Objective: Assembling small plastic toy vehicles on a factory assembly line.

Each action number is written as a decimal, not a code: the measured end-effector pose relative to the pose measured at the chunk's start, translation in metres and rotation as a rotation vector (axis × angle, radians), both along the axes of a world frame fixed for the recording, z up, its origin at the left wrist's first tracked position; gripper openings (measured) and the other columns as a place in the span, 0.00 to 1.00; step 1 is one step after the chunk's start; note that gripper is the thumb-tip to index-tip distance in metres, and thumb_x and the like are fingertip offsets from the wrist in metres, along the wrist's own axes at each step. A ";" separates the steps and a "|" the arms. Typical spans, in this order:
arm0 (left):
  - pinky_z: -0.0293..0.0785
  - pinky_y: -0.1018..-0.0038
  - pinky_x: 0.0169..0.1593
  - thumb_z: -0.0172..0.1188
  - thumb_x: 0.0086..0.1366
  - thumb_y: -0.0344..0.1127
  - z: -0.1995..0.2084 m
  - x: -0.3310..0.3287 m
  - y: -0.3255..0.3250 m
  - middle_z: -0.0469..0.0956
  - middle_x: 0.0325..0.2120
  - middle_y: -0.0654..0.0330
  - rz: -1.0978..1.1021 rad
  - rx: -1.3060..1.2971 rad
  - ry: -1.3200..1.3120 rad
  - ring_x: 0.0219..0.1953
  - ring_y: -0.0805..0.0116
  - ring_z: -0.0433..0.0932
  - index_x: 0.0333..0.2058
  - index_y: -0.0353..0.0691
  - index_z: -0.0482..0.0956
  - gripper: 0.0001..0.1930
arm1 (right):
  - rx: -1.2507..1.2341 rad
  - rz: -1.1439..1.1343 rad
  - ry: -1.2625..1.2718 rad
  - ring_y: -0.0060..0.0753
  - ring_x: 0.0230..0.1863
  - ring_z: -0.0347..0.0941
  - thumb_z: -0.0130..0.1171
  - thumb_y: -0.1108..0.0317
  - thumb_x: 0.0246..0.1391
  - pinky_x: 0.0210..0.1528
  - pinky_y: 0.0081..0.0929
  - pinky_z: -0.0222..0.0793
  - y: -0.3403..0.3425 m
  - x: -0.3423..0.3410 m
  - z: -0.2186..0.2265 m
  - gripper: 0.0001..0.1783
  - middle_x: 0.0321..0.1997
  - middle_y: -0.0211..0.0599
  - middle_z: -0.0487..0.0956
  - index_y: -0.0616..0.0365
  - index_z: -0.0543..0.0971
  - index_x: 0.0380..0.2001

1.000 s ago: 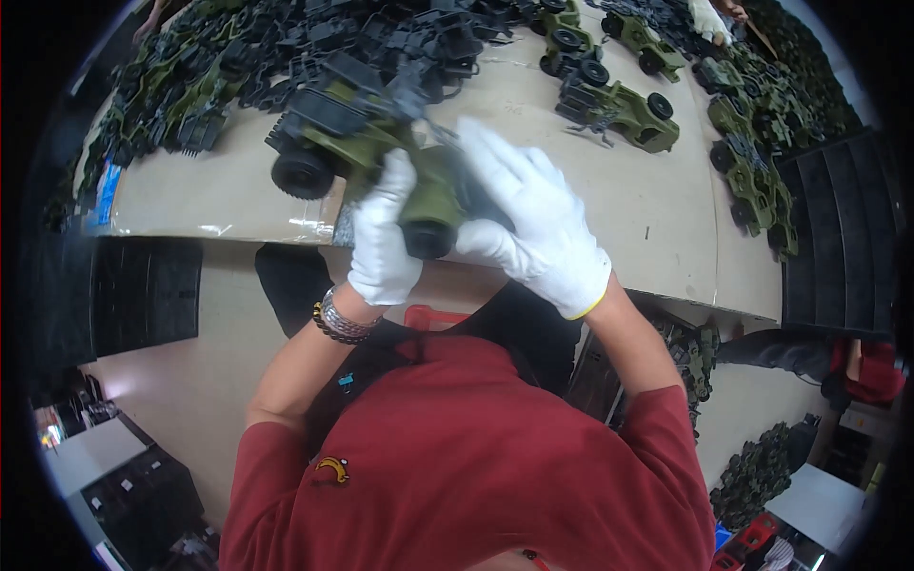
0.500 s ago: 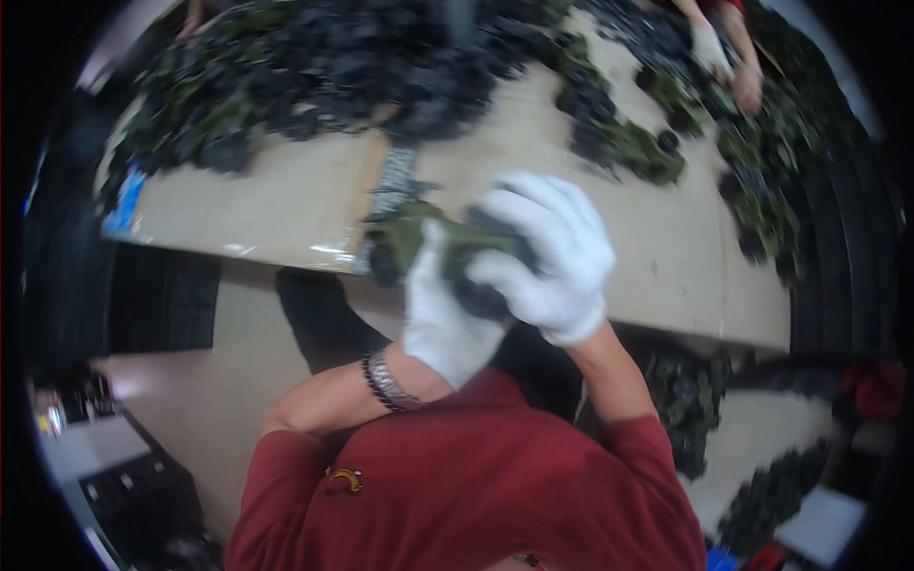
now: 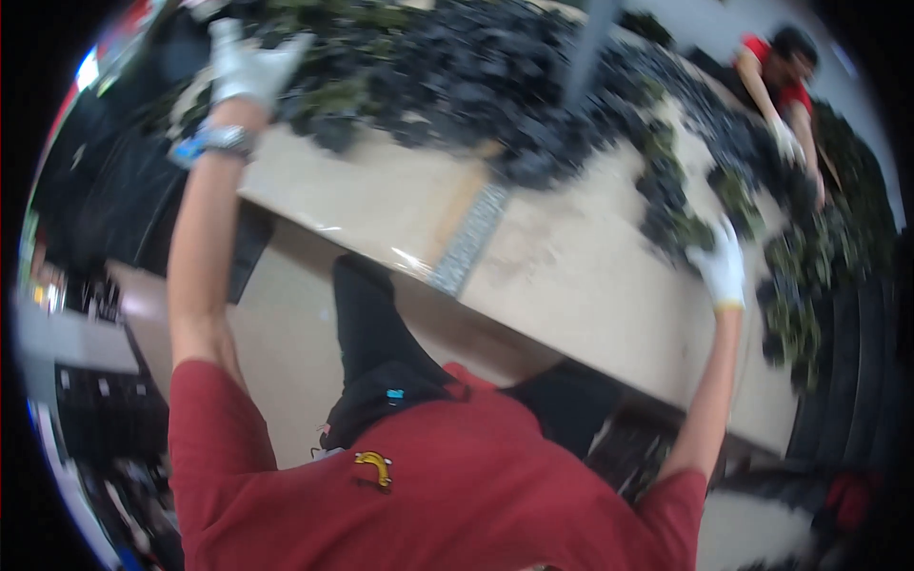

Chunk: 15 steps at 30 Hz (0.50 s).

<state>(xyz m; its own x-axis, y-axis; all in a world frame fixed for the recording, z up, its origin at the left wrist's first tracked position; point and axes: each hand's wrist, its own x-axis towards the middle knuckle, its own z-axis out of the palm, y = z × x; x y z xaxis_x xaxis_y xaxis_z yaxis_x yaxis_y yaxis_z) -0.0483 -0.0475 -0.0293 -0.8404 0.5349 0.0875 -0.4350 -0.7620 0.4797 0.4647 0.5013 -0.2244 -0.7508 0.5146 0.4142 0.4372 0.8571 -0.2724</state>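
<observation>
The white-gloved left hand (image 3: pixel 252 68) spreads open between 10 and 11 o'clock, near a heap of olive-green plastic toy pieces (image 3: pixel 352 48). An olive-green and black plastic toy vehicle (image 3: pixel 692 230) lies at 11 o'clock from the white-gloved right hand (image 3: pixel 721 268), against its fingertips; whether they grip cannot be told. Its axis runs roughly 10-to-4; blur hides its front.

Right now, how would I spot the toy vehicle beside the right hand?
On the pale tabletop, find the row of green-and-dark toy vehicles leading down to the white-gloved right hand. Take the row's near-end vehicle: unlike those behind it, its green end sits beside the hand.
</observation>
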 end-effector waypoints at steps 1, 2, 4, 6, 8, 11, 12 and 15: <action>0.58 0.54 0.70 0.57 0.68 0.58 -0.001 0.031 0.041 0.63 0.63 0.44 0.072 -0.162 0.055 0.65 0.45 0.63 0.62 0.29 0.61 0.38 | 0.058 -0.066 -0.021 0.59 0.60 0.70 0.74 0.60 0.40 0.61 0.43 0.67 0.002 0.004 -0.002 0.35 0.66 0.53 0.69 0.57 0.77 0.54; 0.64 0.55 0.66 0.53 0.70 0.59 0.006 0.087 0.062 0.70 0.58 0.47 0.156 -0.315 0.142 0.61 0.48 0.69 0.59 0.31 0.67 0.34 | 0.103 -0.077 0.008 0.59 0.59 0.70 0.73 0.57 0.41 0.59 0.44 0.68 0.014 0.012 -0.012 0.33 0.64 0.51 0.72 0.56 0.77 0.53; 0.69 0.56 0.62 0.57 0.71 0.50 -0.028 0.146 0.084 0.75 0.52 0.47 0.211 -0.485 0.185 0.58 0.51 0.73 0.55 0.31 0.71 0.26 | 0.025 -0.138 -0.021 0.57 0.56 0.72 0.72 0.56 0.42 0.57 0.44 0.69 0.002 0.011 0.004 0.30 0.60 0.48 0.74 0.54 0.79 0.50; 0.72 0.61 0.59 0.61 0.68 0.43 -0.074 0.190 0.091 0.78 0.49 0.49 -0.044 -0.584 0.294 0.54 0.53 0.77 0.54 0.35 0.73 0.22 | 0.018 -0.221 0.044 0.55 0.54 0.72 0.71 0.55 0.43 0.56 0.44 0.70 -0.013 0.018 0.020 0.27 0.57 0.44 0.75 0.53 0.81 0.47; 0.72 0.60 0.58 0.62 0.66 0.42 -0.112 0.249 0.108 0.80 0.48 0.51 -0.237 -0.729 0.223 0.52 0.54 0.79 0.57 0.35 0.73 0.24 | 0.068 -0.244 0.056 0.53 0.52 0.73 0.72 0.57 0.43 0.55 0.43 0.70 -0.033 0.030 0.025 0.24 0.56 0.44 0.75 0.53 0.82 0.45; 0.77 0.65 0.50 0.64 0.65 0.37 -0.147 0.317 0.132 0.79 0.44 0.53 -0.616 -0.759 0.306 0.47 0.60 0.81 0.58 0.31 0.71 0.26 | 0.188 -0.254 0.308 0.50 0.53 0.72 0.73 0.62 0.43 0.59 0.40 0.68 -0.099 0.021 0.041 0.23 0.55 0.44 0.74 0.53 0.83 0.45; 0.77 0.65 0.51 0.65 0.64 0.36 -0.153 0.333 0.142 0.78 0.47 0.54 -0.793 -0.731 0.264 0.48 0.61 0.81 0.61 0.31 0.69 0.29 | 0.187 -0.241 0.302 0.50 0.53 0.72 0.73 0.62 0.43 0.59 0.40 0.68 -0.122 0.017 0.050 0.23 0.55 0.44 0.74 0.53 0.83 0.45; 0.66 0.66 0.64 0.71 0.58 0.35 -0.175 0.366 0.171 0.68 0.61 0.51 -0.786 -0.580 0.374 0.63 0.61 0.68 0.68 0.32 0.58 0.43 | -0.374 -0.077 0.541 0.41 0.52 0.73 0.72 0.66 0.47 0.57 0.34 0.69 -0.179 0.003 0.058 0.22 0.52 0.43 0.74 0.59 0.81 0.46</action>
<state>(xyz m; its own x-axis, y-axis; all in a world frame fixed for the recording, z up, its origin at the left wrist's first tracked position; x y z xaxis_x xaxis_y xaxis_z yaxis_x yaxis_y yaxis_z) 0.3174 0.1233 -0.2040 -0.2096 0.9620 -0.1747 -0.4565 0.0617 0.8876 0.4677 0.3222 -0.1659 -0.4429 0.7407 0.5052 0.2112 0.6338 -0.7441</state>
